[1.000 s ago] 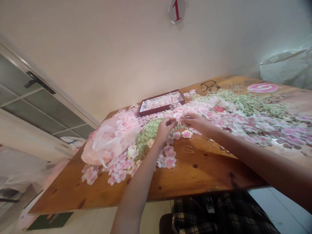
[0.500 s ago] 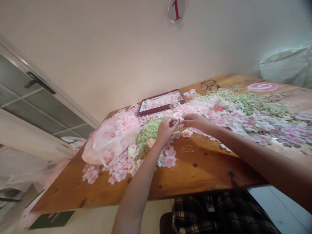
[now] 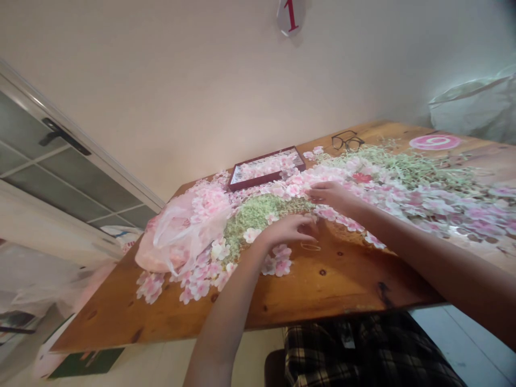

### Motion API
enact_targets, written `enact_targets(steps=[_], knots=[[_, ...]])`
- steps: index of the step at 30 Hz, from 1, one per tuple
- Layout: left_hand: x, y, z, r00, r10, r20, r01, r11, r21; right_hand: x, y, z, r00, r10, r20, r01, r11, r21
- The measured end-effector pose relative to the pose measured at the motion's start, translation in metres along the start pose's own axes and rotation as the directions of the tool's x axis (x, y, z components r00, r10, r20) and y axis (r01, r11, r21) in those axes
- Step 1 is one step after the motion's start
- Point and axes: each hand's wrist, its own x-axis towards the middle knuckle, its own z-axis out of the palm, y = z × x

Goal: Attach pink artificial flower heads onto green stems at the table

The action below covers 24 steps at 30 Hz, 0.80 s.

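My left hand [image 3: 288, 228] lies low over the wooden table [image 3: 322, 285], its fingertips pinched round a single pink fabric flower [image 3: 312, 228] on the wood. Just behind it my right hand [image 3: 328, 193] rests on the edge of a long heap of pink flowers [image 3: 403, 199]; what its fingers hold is hidden. A mound of small green sprigs [image 3: 258, 212] sits between the hands and a plastic bag of pink flowers [image 3: 181, 231]. More loose flowers [image 3: 278, 263] lie under my left wrist.
A dark red tray [image 3: 266, 169] with flowers stands at the back by the wall. Glasses [image 3: 346, 141] and a pink disc [image 3: 434, 142] lie at the far right. Pale green stems [image 3: 403, 166] cover the back right. A thin oval ring [image 3: 310, 246] lies near my left hand.
My hands were joined on one small piece above the sprigs. The left has dropped toward me onto the single flower; the right has shifted slightly back onto the heap.
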Motion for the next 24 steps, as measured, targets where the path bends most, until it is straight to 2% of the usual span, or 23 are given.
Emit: enact_targets(steps=[3, 6, 8, 10, 12, 14, 16, 24], knots=[[0.004, -0.004, 0.008, 1.0, 0.018, -0.026, -0.016, 0.998, 0.066, -0.001, -0.001, 0.0, 1.0, -0.004, -0.004, 0.004, 1.0, -0.026], [0.005, -0.011, 0.006, 0.984, -0.063, -0.169, 0.068, 0.997, 0.023, -0.003, -0.005, 0.001, 0.999, -0.028, 0.036, 0.032, 0.993, -0.111], [0.003, -0.016, 0.0, 0.936, -0.135, -0.325, 0.126, 0.991, -0.05, -0.004, -0.007, 0.003, 0.996, -0.061, 0.066, 0.073, 0.976, -0.205], [0.001, -0.02, -0.006, 0.854, -0.194, -0.482, 0.146, 0.98, -0.135, -0.005, -0.009, 0.005, 0.987, -0.123, 0.106, 0.149, 0.942, -0.3], [0.0, -0.024, -0.011, 0.785, -0.228, -0.576, 0.13, 0.97, -0.207, -0.005, -0.008, 0.006, 0.969, -0.198, 0.147, 0.241, 0.889, -0.389], [0.0, -0.026, -0.013, 0.757, -0.246, -0.605, 0.107, 0.961, -0.256, -0.006, -0.008, 0.008, 0.949, -0.265, 0.169, 0.314, 0.826, -0.468], [0.001, -0.026, -0.013, 0.751, -0.253, -0.61, 0.089, 0.954, -0.286, -0.007, -0.007, 0.009, 0.935, -0.314, 0.166, 0.354, 0.772, -0.528], [0.002, -0.019, -0.01, 0.74, -0.273, -0.615, 0.081, 0.943, -0.321, -0.011, -0.012, 0.014, 0.929, -0.346, 0.128, 0.343, 0.68, -0.648]])
